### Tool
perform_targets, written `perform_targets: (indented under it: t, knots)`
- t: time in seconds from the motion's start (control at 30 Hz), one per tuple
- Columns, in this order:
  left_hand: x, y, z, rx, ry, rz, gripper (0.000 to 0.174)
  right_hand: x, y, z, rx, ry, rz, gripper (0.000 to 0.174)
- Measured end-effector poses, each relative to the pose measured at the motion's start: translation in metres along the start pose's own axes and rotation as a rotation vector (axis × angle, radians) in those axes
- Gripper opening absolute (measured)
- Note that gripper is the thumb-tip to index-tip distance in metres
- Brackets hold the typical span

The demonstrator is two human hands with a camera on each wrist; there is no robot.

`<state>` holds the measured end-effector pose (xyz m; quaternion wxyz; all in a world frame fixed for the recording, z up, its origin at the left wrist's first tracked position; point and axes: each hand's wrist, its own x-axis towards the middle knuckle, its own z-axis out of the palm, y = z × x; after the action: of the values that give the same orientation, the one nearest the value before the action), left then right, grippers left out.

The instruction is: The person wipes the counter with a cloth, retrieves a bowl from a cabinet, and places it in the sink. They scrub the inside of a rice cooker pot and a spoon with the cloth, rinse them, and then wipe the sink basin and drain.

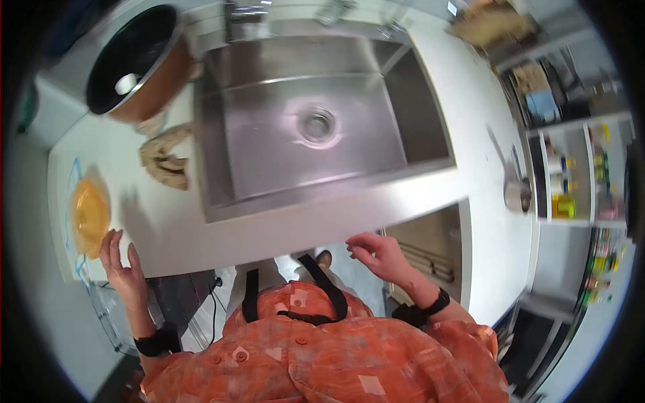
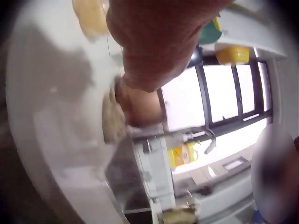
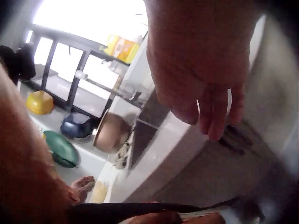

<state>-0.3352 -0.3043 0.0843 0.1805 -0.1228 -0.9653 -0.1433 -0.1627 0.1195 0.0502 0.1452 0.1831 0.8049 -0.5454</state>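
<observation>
At the counter's left end, my left hand (image 1: 126, 272) has its fingers extended, with the fingertips right at the edge of a round yellow-orange item (image 1: 90, 211) that looks like a shallow dish. Nothing shows in that hand's grasp. My right hand (image 1: 383, 257) hangs in front of the counter edge, fingers loosely bent and holding nothing. In the right wrist view, the fingers of the right hand (image 3: 205, 88) point downward. A crumpled brown cloth (image 1: 166, 160) lies between the yellow-orange item and the steel sink (image 1: 269, 154).
A large brown pot (image 1: 161, 80) with a dark inside stands at the sink's back left corner. Behind the sink is a faucet (image 1: 247, 21). A small metal pot (image 1: 516, 196) sits on the right counter beside shelves with bottles (image 1: 564, 206). A yellow jug (image 3: 121, 47) stands near the window.
</observation>
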Motion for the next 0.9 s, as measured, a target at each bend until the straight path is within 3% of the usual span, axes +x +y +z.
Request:
perform_targets:
  t: [0.07, 0.13, 0.2, 0.27, 0.37, 0.47, 0.63, 0.8, 0.9]
  knots:
    - [-0.006, 0.068, 0.008, -0.097, -0.063, 0.111, 0.029, -0.026, 0.051, -0.01, 0.061, 0.07, 0.085, 0.02]
    - [-0.02, 0.143, 0.018, -0.399, -0.234, 0.297, 0.024, -0.049, 0.105, -0.019, 0.225, 0.101, 0.17, 0.022]
    - [-0.044, 0.216, 0.03, -0.647, -0.438, 0.33, 0.02, -0.081, 0.155, -0.027, 0.241, 0.151, 0.245, 0.024]
    - [-0.07, 0.27, 0.059, -0.774, -0.575, 0.505, 0.02, -0.115, 0.193, -0.032, 0.214, 0.184, 0.353, 0.023]
    - [-0.108, 0.34, 0.113, -0.9, -0.8, 0.619, 0.02, -0.169, 0.232, -0.035, 0.207, 0.262, 0.431, 0.023]
    - [-0.15, 0.402, 0.179, -0.902, -1.07, 0.731, 0.021, -0.213, 0.269, -0.022, 0.315, 0.352, 0.504, 0.023]
    - [-0.248, 0.498, 0.256, -0.877, -1.274, 0.987, 0.034, -0.253, 0.293, 0.002, 0.366, 0.422, 0.633, 0.022]
    - [-0.318, 0.572, 0.254, -0.824, -1.437, 1.027, 0.059, -0.277, 0.325, 0.049, 0.535, 0.479, 0.69, 0.022]
    - [-0.346, 0.585, 0.251, -0.868, -1.49, 1.001, 0.06, -0.282, 0.339, 0.076, 0.529, 0.46, 0.707, 0.021]
